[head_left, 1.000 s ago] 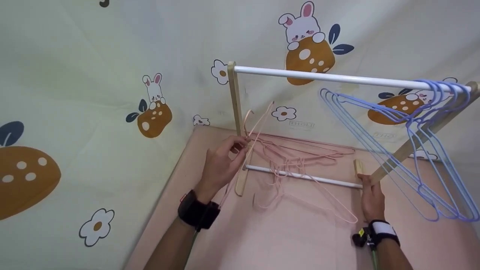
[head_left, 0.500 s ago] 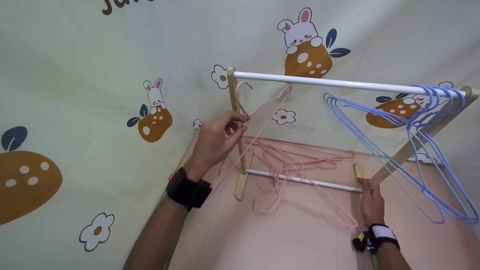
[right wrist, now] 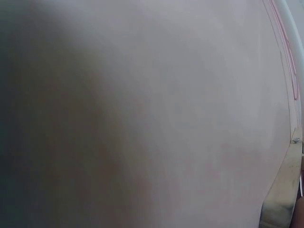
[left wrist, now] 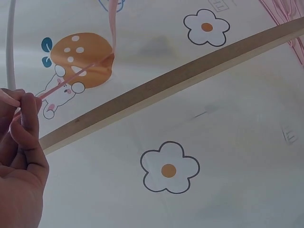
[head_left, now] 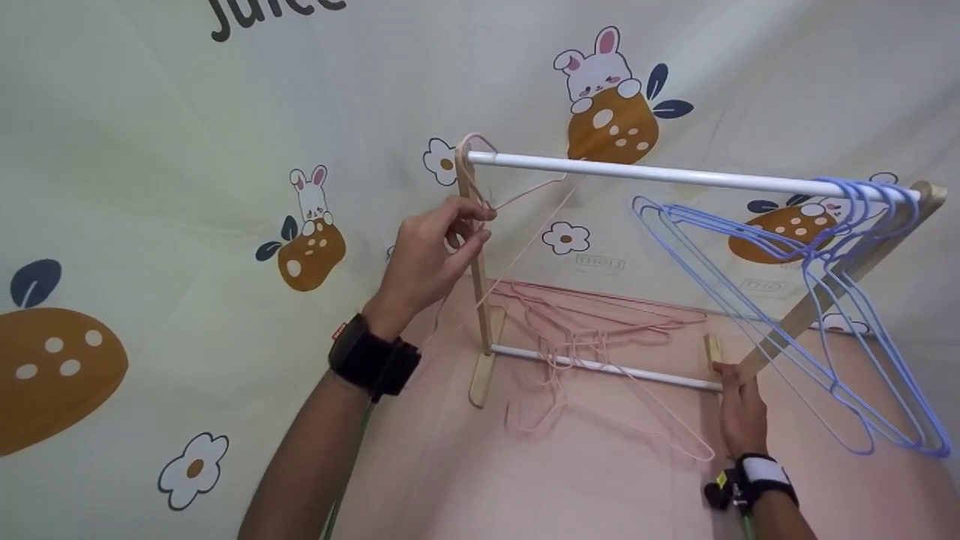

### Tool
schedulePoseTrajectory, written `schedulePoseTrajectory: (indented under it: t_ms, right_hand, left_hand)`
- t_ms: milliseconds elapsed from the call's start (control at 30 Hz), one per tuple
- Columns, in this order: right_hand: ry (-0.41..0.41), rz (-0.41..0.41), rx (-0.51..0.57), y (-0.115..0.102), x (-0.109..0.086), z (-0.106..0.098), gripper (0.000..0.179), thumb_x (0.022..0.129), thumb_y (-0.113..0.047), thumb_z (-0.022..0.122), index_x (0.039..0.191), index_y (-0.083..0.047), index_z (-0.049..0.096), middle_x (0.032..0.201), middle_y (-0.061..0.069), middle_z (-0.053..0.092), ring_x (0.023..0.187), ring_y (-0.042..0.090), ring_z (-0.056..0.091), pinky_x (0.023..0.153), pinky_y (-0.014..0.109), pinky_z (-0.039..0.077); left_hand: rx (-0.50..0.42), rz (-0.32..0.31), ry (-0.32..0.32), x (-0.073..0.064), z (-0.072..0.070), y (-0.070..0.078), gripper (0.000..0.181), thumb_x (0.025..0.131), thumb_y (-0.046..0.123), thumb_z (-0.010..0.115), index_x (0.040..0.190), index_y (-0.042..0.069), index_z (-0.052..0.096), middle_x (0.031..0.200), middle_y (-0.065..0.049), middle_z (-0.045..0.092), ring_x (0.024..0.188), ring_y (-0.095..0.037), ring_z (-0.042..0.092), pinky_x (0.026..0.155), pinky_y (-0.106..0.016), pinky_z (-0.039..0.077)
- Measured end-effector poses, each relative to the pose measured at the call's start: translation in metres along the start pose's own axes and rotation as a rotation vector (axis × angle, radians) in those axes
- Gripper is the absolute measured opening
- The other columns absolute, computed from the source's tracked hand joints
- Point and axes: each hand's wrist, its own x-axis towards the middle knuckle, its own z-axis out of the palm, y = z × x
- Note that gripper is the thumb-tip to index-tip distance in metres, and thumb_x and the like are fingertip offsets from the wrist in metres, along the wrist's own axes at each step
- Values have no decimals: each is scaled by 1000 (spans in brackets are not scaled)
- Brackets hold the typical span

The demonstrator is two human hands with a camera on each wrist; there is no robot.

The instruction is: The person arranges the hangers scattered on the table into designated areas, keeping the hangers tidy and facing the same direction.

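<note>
My left hand (head_left: 435, 259) pinches a pink clothes hanger (head_left: 527, 192) just under its hook, between thumb and fingertips. The hook curves over the left end of the white top rail (head_left: 660, 173), beside the left wooden post (head_left: 480, 277). In the left wrist view the fingers grip the same hanger (left wrist: 71, 78) near the wooden post (left wrist: 156, 90). At the lower right, my right hand (head_left: 744, 416) holds the garment rack where the right post (head_left: 806, 307) meets its foot. The right wrist view shows mostly pink surface, with the wooden foot (right wrist: 280, 194) at its edge.
Several blue hangers (head_left: 814, 259) hang at the rail's right end. A tangle of pink hangers (head_left: 559, 360) lies around the white lower bar (head_left: 660, 375) on the pink surface (head_left: 600, 502). A printed cloth (head_left: 187, 187) stands behind and to the left.
My left hand has lifted the pink hanger from near the lower bar up to the top rail, bringing its hook over the left end. The right hand stays on the rack.
</note>
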Motion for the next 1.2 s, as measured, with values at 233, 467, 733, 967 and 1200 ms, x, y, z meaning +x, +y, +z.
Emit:
schedulePoseTrajectory:
  t_ms: [233, 467, 733, 967, 1200]
  right_hand:
    - [9, -28, -8, 2, 0, -1, 63, 119, -56, 32, 155, -7, 50, 170, 24, 42, 159, 46, 32, 125, 66, 26]
    - [-18, 3, 0, 0, 2, -2, 66, 119, -58, 31, 158, -8, 47, 174, 24, 35, 162, 47, 27, 128, 67, 21]
    - [-18, 9, 22, -4, 3, -5, 67, 117, -61, 32, 158, -9, 48, 174, 20, 36, 162, 45, 27, 128, 67, 21]
    - [-22, -8, 9, -4, 2, -6, 66, 118, -58, 31, 158, -9, 48, 174, 21, 38, 162, 46, 27, 127, 67, 22]
    - [-2, -18, 4, -6, -1, -6, 65, 118, -60, 33, 154, -9, 53, 168, 18, 48, 159, 43, 34, 125, 64, 27]
  left_hand:
    - [35, -5, -34, 0, 8, -5, 21, 103, 3, 78, 122, 0, 71, 113, -10, 80, 85, -17, 71, 74, -28, 59]
    - [36, -67, -77, -4, 12, -7, 22, 102, 3, 79, 123, 0, 71, 114, -11, 80, 86, -18, 71, 76, -29, 60]
    - [38, -68, -68, -9, 13, -9, 23, 102, 7, 80, 122, 0, 72, 109, -11, 80, 87, -20, 72, 80, -30, 62]
    - [14, -80, -50, -27, 9, -15, 20, 107, 12, 76, 123, 1, 72, 109, -11, 80, 92, -21, 75, 84, -36, 64]
    - [-83, -159, 20, -65, 12, -36, 18, 113, 14, 66, 123, 1, 74, 108, -7, 79, 94, -17, 74, 86, -36, 61]
